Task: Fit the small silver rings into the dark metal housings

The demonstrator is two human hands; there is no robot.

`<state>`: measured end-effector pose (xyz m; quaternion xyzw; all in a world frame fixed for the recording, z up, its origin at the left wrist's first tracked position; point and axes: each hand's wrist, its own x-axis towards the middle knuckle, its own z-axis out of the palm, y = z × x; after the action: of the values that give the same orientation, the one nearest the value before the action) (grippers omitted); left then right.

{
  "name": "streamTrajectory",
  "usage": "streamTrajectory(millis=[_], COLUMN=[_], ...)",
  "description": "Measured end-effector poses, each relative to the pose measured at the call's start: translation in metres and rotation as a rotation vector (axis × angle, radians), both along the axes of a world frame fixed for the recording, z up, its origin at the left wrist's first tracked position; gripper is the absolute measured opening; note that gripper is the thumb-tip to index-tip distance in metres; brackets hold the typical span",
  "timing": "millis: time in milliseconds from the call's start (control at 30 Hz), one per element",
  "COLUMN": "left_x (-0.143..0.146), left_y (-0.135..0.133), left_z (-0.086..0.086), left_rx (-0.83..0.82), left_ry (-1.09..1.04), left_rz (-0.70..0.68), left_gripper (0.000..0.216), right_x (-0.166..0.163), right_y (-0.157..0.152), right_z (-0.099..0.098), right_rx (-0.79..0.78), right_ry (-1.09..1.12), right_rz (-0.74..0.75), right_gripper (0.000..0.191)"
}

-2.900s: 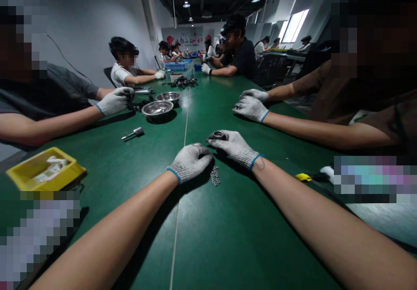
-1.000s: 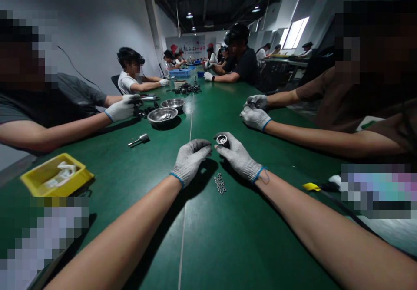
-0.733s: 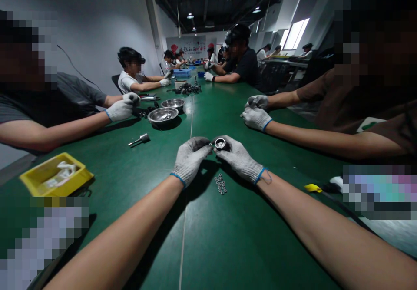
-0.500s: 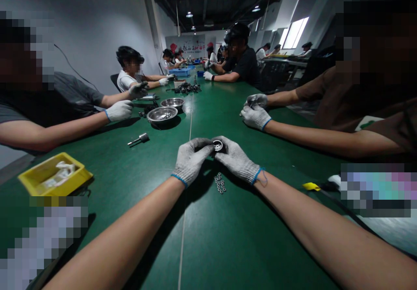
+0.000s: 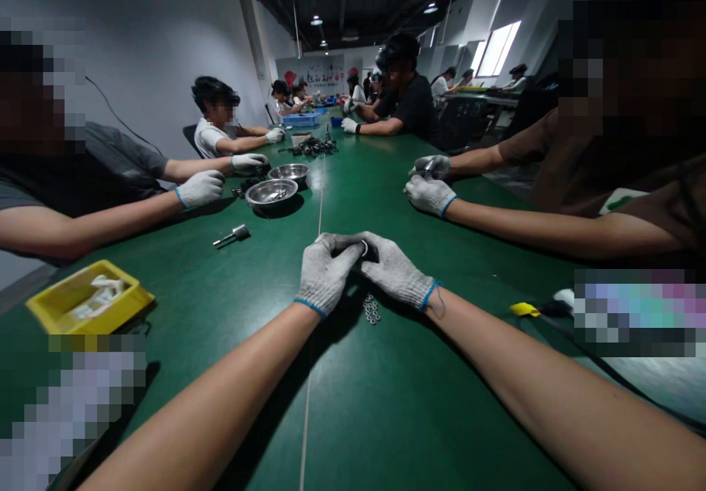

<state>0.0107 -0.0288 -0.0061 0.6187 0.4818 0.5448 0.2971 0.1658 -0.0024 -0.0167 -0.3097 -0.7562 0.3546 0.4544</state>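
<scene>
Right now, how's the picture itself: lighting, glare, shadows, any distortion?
Head view: dim overall, bright window upper right; head view: pale sheen on the green table beside the left hand, shadow on its right; head view: forearms look stretched toward the frame edges; head view: the dark round part shows little detail.

We had one left hand (image 5: 326,272) and one right hand (image 5: 394,267), two in all, at one dark round part (image 5: 371,251). Near them we counted about ten small rings (image 5: 373,306), too tiny for an exact tally. Our desk (image 5: 375,403) also carried two metal bowls (image 5: 258,198), one yellow bin (image 5: 115,313) and one thick-ended metal rod (image 5: 240,232). We saw four gloves (image 5: 430,194) on the two nearest co-workers (image 5: 124,154).
</scene>
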Motion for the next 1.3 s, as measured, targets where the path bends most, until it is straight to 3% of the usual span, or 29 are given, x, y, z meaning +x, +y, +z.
streamTrajectory(millis=[100, 300, 600, 700, 800, 900, 1000, 1133, 1300], left_x=[0.002, -0.001, -0.008, -0.009, -0.01, -0.014, -0.022, -0.032, -0.038], left_y=[-0.002, -0.008, -0.013, -0.015, -0.013, -0.007, 0.003, 0.013, 0.015], left_z=[0.002, 0.013, 0.01, 0.007, 0.001, -0.003, -0.003, 0.0, 0.003], left_rx=[0.003, 0.111, 0.347, 0.437, 0.474, 0.397, 0.2, -0.015, -0.045], left_ry=[0.063, 0.386, 0.748, 0.759, 0.622, 0.487, 0.489, 0.547, 0.574], left_rz=[0.046, 0.139, 0.041, -0.007, 0.012, 0.082, 0.065, -0.211, -0.439], left_gripper=[0.012, 0.012, 0.031, 0.034, 0.035, 0.026, 0.012, 0.01, 0.009], right_x=[-0.001, -0.001, 0.001, 0.002, 0.003, 0.004, 0.003, 0.0, -0.002], right_y=[0.0, 0.0, 0.004, 0.006, 0.006, 0.006, 0.004, 0.003, 0.003], right_z=[0.0, 0.001, -0.002, -0.003, -0.003, 0.0, 0.001, 0.001, -0.001], right_rx=[0.014, -0.004, -0.072, -0.097, -0.082, -0.082, -0.103, -0.147, -0.164], right_ry=[-0.013, -0.038, 0.056, 0.076, 0.071, 0.038, 0.029, 0.028, 0.037], right_rz=[-0.015, -0.044, -0.049, -0.055, -0.082, -0.124, -0.186, -0.287, -0.3], right_gripper=[0.029, 0.027, 0.025, 0.022, 0.021, 0.023, 0.033, 0.042, 0.046])
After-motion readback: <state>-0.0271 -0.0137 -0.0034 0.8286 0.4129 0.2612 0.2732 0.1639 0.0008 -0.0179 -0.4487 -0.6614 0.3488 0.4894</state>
